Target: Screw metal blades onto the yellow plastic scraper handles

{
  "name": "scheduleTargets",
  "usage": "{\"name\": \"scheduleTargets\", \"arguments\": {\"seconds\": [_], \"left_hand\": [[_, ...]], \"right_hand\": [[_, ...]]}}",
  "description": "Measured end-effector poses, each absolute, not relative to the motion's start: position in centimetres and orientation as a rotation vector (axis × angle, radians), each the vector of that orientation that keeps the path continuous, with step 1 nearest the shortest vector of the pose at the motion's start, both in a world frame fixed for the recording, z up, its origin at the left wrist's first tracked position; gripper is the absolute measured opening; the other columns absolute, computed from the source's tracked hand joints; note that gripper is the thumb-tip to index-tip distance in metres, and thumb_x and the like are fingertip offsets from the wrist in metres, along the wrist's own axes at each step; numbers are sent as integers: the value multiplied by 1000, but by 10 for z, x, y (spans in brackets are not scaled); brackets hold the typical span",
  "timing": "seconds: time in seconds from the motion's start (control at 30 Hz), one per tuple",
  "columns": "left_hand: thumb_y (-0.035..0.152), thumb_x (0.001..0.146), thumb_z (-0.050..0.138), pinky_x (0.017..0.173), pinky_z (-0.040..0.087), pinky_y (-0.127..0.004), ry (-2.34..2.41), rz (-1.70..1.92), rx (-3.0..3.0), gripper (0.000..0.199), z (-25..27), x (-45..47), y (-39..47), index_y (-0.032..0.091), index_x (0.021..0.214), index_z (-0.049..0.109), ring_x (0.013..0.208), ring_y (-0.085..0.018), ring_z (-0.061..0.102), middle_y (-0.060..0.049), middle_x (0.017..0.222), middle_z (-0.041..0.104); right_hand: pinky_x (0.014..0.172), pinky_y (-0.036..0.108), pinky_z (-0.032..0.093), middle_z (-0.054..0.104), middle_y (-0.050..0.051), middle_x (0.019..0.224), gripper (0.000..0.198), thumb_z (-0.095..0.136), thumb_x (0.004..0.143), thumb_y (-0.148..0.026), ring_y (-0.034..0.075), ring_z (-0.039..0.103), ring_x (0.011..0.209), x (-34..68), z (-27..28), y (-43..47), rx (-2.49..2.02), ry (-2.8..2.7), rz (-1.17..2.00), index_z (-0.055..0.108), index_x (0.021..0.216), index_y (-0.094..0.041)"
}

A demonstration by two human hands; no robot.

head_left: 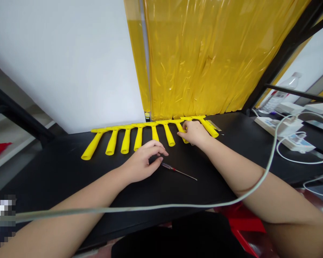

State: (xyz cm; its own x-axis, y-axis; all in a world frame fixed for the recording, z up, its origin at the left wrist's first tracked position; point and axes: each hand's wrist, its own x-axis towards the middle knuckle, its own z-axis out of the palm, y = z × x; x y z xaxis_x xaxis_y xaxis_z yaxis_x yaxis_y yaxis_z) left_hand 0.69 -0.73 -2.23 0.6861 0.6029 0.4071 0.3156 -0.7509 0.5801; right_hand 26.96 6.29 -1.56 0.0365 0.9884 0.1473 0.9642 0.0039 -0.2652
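Several yellow T-shaped plastic handles, like squeegee handles (125, 141), lie side by side in a row on the black tabletop (67, 179), their hollow round ends toward me. My right hand (195, 132) is closed round one yellow handle (179, 127) near the right end of the row and hides part of it. My left hand (144, 161) hovers in front of the middle handles, fingers loosely bent and apart from the thumb, with nothing in it. Close to its thumb tip lies a thin screwdriver (181, 173), shaft pointing right and toward me.
A white panel (70, 64) and a yellow film-covered panel (204, 61) stand behind the row. White devices (288, 130) and a clear bottle (281, 93) are at the right. A pale cable (161, 206) crosses in front, over both forearms. Black frame posts (18, 111) flank the table.
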Motion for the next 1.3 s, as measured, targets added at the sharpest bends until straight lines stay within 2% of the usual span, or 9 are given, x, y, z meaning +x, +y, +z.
{"name": "scheduleTargets", "arguments": {"seconds": [0.2, 0.33, 0.43, 0.53, 0.63, 0.8, 0.97, 1.17, 1.3], "left_hand": [[15, 99, 55, 91, 57, -34, 717, 761, 2454, 22, -22, 5, -9, 24, 113, 70, 102, -18, 66, -7, 118, 62], [16, 99, 55, 96, 55, -37, 717, 778, 2513, 23, -21, 5, -9, 25, 114, 69, 109, -21, 65, -8, 115, 65], [17, 99, 55, 99, 55, -40, 762, 780, 2574, 23, -21, 5, -7, 26, 115, 69, 112, -23, 65, -8, 115, 67], [19, 99, 55, 100, 54, -43, 814, 790, 2652, 22, -21, 8, -5, 26, 116, 68, 112, -24, 65, -7, 116, 70], [20, 100, 54, 101, 54, -44, 888, 781, 2728, 23, -17, 21, -2, 24, 119, 68, 113, -25, 65, -7, 117, 71], [27, 100, 60, 106, 52, -47, 1023, 572, 2851, 27, -2, 67, 12, 21, 124, 70, 118, -29, 64, -10, 123, 71], [39, 96, 67, 102, 54, -44, 1183, 383, 2831, 39, 3, 114, 39, 20, 130, 72, 117, -32, 67, -13, 123, 72], [35, 93, 71, 95, 57, -43, 1196, 299, 2832, 28, -5, 133, 55, 20, 116, 79, 110, -32, 70, -12, 112, 76], [32, 94, 70, 96, 57, -43, 1195, 308, 2828, 26, -9, 134, 59, 21, 116, 79, 111, -31, 70, -12, 114, 76]], "right_hand": [[88, 41, 55, 76, 16, 104, 31, 69, 94, -47, 32, 72, 101, 276, -9, 63, -2030, -2023, 46, 77, 101, -18], [90, 37, 54, 78, 14, 109, 21, 68, 92, -28, 30, 72, 104, 304, 0, 64, -2027, -1946, -49, 79, 107, -18], [87, 32, 53, 80, 9, 103, 16, 69, 90, -21, 26, 74, 98, 326, 3, 66, -2025, -1951, 64, 81, 100, -19], [84, 30, 53, 81, 6, 98, 12, 73, 89, -24, 23, 74, 93, 335, 1, 67, -2015, -1958, 153, 81, 97, -20], [85, 31, 54, 81, 6, 101, 21, 78, 86, -28, 23, 74, 93, 334, -2, 69, -2037, -1951, 200, 81, 106, -20], [88, 33, 54, 80, 8, 106, 30, 83, 82, -30, 25, 74, 98, 335, -11, 74, -2075, -2003, 157, 81, 110, -21], [91, 34, 55, 80, 8, 107, 30, 82, 81, -31, 26, 74, 100, 339, -16, 77, -2081, -2021, 121, 81, 110, -22], [94, 36, 55, 81, 8, 105, 28, 82, 79, -28, 28, 74, 105, 338, -13, 75, -2096, -2019, 118, 82, 106, -23], [95, 37, 56, 80, 8, 107, 30, 82, 78, -28, 29, 74, 107, 337, -12, 74, -2115, -2022, 132, 82, 108, -24]]}}
